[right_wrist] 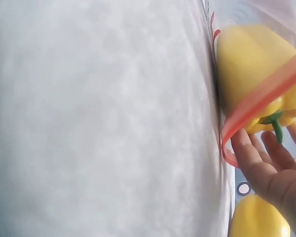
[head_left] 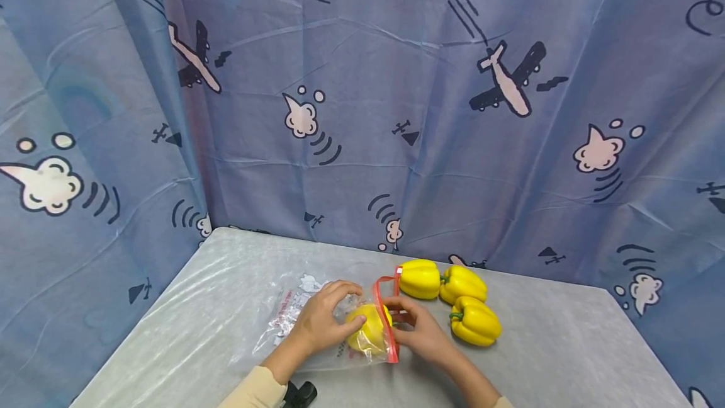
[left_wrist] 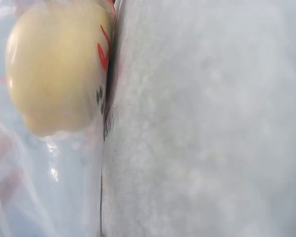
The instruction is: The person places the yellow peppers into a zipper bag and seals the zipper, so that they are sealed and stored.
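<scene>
A yellow bell pepper (head_left: 370, 330) lies inside a clear zip bag (head_left: 317, 357) with a red strip along its mouth. Through the film, my left hand (head_left: 324, 318) grips the bag at the pepper's left side, thumb over the pepper and fingers bent on the far side. My right hand (head_left: 421, 331) is at the mouth, its extended fingers against the pepper's stem end. In the right wrist view the green stem (right_wrist: 276, 129) points toward this hand, and the red strip (right_wrist: 266, 89) crosses the pepper. The left wrist view shows the pepper (left_wrist: 56, 69) blurred behind plastic.
Three more yellow peppers lie right of the bag: one at the back (head_left: 420, 279), one beside it (head_left: 463, 284) and one nearer (head_left: 476, 321). A black object (head_left: 300, 394) shows by the left wrist. A patterned blue curtain (head_left: 351, 112) hangs behind the grey-white table (head_left: 555, 339).
</scene>
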Available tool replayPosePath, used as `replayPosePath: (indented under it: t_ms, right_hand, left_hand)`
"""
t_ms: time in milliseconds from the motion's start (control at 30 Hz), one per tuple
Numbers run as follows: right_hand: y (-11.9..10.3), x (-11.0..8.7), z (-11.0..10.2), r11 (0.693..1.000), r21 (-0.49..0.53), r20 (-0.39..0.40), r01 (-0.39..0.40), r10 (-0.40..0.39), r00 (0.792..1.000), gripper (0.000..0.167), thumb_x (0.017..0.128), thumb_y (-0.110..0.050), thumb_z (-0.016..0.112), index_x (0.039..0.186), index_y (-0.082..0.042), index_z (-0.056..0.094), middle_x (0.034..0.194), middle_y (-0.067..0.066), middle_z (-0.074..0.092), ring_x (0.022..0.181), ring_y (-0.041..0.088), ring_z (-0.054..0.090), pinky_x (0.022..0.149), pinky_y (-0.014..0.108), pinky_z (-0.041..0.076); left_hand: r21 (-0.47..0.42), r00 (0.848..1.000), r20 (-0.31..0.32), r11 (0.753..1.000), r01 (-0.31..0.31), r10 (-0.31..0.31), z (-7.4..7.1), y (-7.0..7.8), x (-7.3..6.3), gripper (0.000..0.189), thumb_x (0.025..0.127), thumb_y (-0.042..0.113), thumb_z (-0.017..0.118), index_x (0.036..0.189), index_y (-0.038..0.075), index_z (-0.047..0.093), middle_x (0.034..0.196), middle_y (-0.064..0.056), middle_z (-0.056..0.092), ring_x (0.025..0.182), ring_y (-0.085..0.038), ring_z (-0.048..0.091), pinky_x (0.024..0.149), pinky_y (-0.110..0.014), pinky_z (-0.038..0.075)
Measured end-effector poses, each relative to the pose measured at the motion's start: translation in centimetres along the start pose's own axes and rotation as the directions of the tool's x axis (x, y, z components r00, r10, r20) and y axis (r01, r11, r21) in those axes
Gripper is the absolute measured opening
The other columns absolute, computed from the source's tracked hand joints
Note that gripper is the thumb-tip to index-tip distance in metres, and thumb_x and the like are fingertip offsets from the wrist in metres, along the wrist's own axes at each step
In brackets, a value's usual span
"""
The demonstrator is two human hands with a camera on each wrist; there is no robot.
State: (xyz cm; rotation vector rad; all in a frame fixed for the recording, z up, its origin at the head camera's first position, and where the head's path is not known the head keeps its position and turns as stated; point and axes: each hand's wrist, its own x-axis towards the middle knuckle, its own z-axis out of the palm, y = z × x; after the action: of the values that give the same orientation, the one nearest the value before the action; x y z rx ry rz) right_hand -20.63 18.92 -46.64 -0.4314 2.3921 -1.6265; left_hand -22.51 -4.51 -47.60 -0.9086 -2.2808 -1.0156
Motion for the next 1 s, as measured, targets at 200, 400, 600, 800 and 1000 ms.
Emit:
replayPosePath:
  t_ms: [200, 400, 600, 800, 1000]
  right_hand:
    - [0.2, 0.1, 0.3, 1.000, 0.019, 0.010, 0.025, -0.025, 1.000, 0.043, 0.088, -0.019, 0.069, 0.128, -0.007, 0.057, 0.130, 0.017, 0.057, 0.111, 0.026, 0.059, 0.095, 0.031, 0.050]
    - [-0.2, -0.2, 0.1, 1.000, 0.019, 0.000, 0.022, -0.022, 1.000, 0.040, 0.090, -0.023, 0.066, 0.126, -0.008, 0.058, 0.129, 0.016, 0.059, 0.109, 0.025, 0.060, 0.092, 0.026, 0.051]
    - [-0.8, -0.8, -0.4, 1.000, 0.014, -0.018, 0.013, -0.013, 1.000, 0.039, 0.093, -0.020, 0.062, 0.128, -0.004, 0.057, 0.129, 0.021, 0.056, 0.110, 0.030, 0.059, 0.084, 0.028, 0.056]
    - [-1.4, -1.3, -1.0, 0.998, -0.053, -0.078, 0.021, -0.025, 0.997, 0.038, 0.092, -0.018, 0.062, 0.127, -0.003, 0.057, 0.127, 0.022, 0.059, 0.108, 0.033, 0.060, 0.079, 0.033, 0.057]
    - [-1.9, -1.8, -2.1, 0.981, -0.195, -0.240, -0.004, -0.043, 0.970, 0.033, 0.085, -0.012, 0.069, 0.118, -0.014, 0.065, 0.118, 0.014, 0.066, 0.107, 0.036, 0.061, 0.076, 0.030, 0.054]
  left_hand:
    - [0.022, 0.999, -0.024, 0.999, -0.032, 0.032, 0.2, -0.3, -0.1, 0.042, 0.074, 0.030, 0.077, 0.112, 0.017, 0.064, 0.115, 0.006, 0.066, 0.108, -0.013, 0.062, 0.091, -0.028, 0.053]
    - [0.031, 0.999, -0.031, 0.999, -0.012, 0.013, 0.2, -0.4, -0.2, 0.042, 0.074, 0.031, 0.077, 0.112, 0.019, 0.063, 0.115, 0.007, 0.066, 0.107, -0.013, 0.062, 0.089, -0.028, 0.054]
    - [0.025, 0.999, -0.043, 1.000, -0.009, 0.010, 0.1, -0.3, -0.1, 0.043, 0.073, 0.031, 0.077, 0.111, 0.016, 0.064, 0.113, 0.007, 0.066, 0.104, -0.011, 0.063, 0.086, -0.026, 0.054]
    - [0.015, 0.998, -0.061, 1.000, -0.001, 0.002, 0.1, -0.3, -0.1, 0.041, 0.074, 0.032, 0.076, 0.110, 0.015, 0.065, 0.110, 0.008, 0.067, 0.094, -0.010, 0.064, 0.079, -0.024, 0.054]
    - [-0.013, 0.998, -0.056, 1.000, 0.011, -0.011, 0.2, -0.5, 0.0, 0.028, 0.083, 0.028, 0.072, 0.108, 0.019, 0.065, 0.103, 0.007, 0.067, 0.088, -0.015, 0.064, 0.073, -0.026, 0.056]
